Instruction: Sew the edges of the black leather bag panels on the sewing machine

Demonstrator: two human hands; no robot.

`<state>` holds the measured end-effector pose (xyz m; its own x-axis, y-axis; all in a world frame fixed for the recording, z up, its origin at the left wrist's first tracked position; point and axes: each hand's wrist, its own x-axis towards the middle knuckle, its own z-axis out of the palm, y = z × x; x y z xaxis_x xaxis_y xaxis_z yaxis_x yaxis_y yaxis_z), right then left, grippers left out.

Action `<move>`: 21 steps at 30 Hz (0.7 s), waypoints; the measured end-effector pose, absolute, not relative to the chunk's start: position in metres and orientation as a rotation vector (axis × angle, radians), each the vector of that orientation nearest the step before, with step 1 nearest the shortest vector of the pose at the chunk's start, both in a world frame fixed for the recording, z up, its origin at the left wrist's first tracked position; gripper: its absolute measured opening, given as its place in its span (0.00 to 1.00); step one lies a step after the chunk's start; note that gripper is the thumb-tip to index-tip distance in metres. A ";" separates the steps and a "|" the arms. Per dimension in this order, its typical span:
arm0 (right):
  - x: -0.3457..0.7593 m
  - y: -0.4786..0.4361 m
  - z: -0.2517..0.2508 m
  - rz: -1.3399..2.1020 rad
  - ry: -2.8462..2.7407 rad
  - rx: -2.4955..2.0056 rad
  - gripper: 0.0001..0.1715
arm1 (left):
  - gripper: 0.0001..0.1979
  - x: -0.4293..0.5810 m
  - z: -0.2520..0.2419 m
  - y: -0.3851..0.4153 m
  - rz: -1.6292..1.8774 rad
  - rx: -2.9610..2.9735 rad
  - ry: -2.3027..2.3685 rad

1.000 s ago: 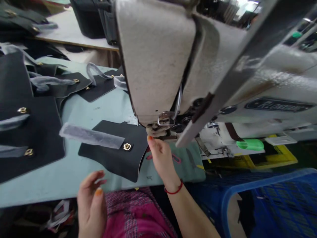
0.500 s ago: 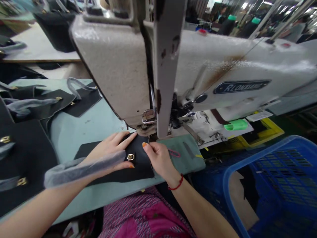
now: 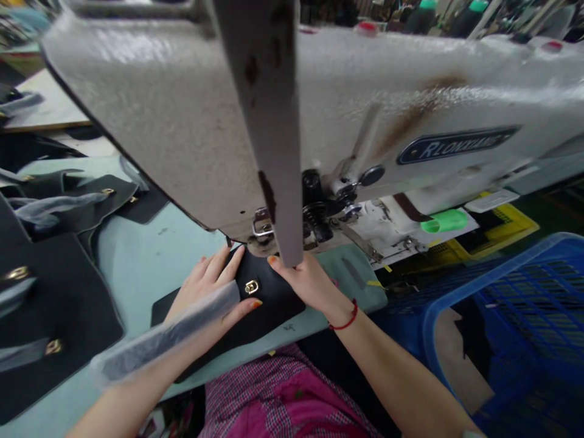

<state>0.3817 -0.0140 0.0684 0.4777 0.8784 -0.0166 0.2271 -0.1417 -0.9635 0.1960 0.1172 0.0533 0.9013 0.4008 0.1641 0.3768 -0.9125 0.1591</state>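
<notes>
A black leather panel [image 3: 274,307] with a gold clasp [image 3: 251,286] lies on the sewing machine's bed, its far edge under the machine head [image 3: 173,134]. My left hand [image 3: 205,289] rests flat on the panel with fingers spread, the fingertips close to the presser foot area. A strap wrapped in cloudy plastic film [image 3: 168,340] lies over the back of that hand and the wrist. At the panel's right edge, my right hand [image 3: 314,283] pinches the leather, thumb on top; its other fingers are mostly hidden. The machine's head hides the needle.
More black leather pieces [image 3: 59,292] with gold fittings and wrapped straps lie on the left of the pale green table [image 3: 137,261]. A blue basket [image 3: 433,316] holding scraps stands at the right. Behind it are a yellow crate [image 3: 515,228] and a green tube [image 3: 444,221].
My view has come closer to the machine, which looks larger. Both hands and the panel appear slightly further right, and the panel has turned a little. My hold looks the same.
</notes>
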 end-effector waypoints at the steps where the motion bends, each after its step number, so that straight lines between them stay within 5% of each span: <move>1: 0.382 -0.017 0.070 0.750 -0.993 -1.652 0.25 | 0.44 0.194 0.049 0.115 0.346 2.885 0.622; 11: 0.372 -0.041 0.060 0.723 -1.053 -1.642 0.27 | 0.10 0.184 0.025 0.103 0.797 2.338 0.556; 21: 0.357 -0.036 0.040 0.785 -0.834 -1.559 0.27 | 0.16 0.169 0.057 0.130 0.513 2.716 0.322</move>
